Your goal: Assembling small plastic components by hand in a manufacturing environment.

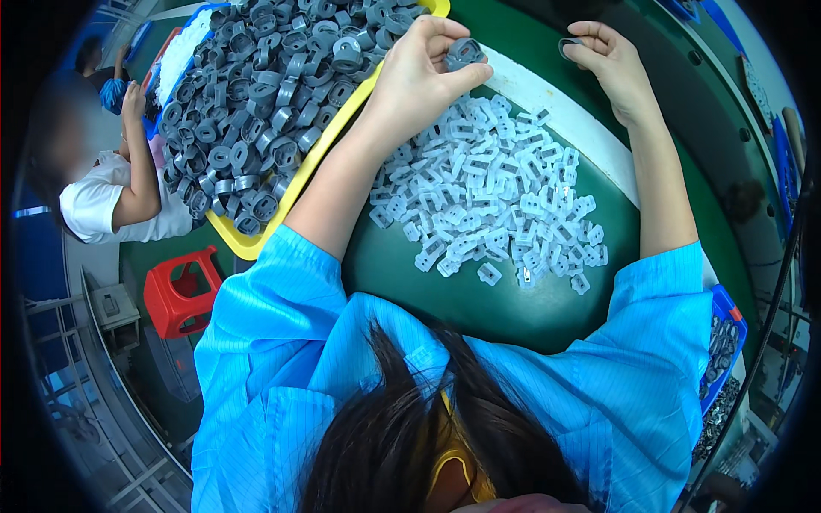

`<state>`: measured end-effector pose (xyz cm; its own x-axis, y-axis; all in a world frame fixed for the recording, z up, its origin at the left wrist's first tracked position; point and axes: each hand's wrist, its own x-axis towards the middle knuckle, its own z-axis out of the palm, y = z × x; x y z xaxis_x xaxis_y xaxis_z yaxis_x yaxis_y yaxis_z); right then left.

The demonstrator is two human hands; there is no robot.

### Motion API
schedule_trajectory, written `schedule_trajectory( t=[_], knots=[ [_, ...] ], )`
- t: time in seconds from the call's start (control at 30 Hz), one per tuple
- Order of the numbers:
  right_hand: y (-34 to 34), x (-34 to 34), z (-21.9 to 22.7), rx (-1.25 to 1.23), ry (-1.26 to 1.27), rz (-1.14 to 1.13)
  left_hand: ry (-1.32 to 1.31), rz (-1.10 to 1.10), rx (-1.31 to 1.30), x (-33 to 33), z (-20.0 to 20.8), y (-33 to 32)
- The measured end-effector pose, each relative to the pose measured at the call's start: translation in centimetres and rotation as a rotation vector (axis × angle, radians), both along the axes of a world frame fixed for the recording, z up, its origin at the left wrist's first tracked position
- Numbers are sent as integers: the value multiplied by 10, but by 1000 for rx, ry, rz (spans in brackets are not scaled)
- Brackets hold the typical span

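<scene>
Between the thumb and fingers of my left hand (425,70) is a grey plastic ring-shaped part (464,54), held at the far side of the table. My right hand (605,67) pinches a thin dark ring (569,46), off to the right of it; the two pieces are apart. Below my hands lies a loose heap of small translucent white plastic pieces (496,184) on the green tabletop (402,278). Left of my left forearm, a yellow tray (248,245) is piled high with grey plastic parts (256,103) like the one I hold.
A white strip (547,94) runs across the table behind the heap. At left sit a person in a white shirt (128,197) and a red plastic stool (181,291). A blue bin (723,342) of dark parts stands at right, near a thin black cable (782,265).
</scene>
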<state>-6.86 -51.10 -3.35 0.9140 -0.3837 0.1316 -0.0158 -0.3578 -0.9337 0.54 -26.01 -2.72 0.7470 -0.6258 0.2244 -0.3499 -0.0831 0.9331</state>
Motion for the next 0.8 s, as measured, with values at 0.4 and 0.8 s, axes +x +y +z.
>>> schedule_trajectory(
  t=[0.4,0.8],
  knots=[
    [64,-38,39,-713,275,200,193,-117,-174,8,-4,2],
    [73,-11,43,325,-65,348,275,-138,-328,1,0,-3]
  ],
)
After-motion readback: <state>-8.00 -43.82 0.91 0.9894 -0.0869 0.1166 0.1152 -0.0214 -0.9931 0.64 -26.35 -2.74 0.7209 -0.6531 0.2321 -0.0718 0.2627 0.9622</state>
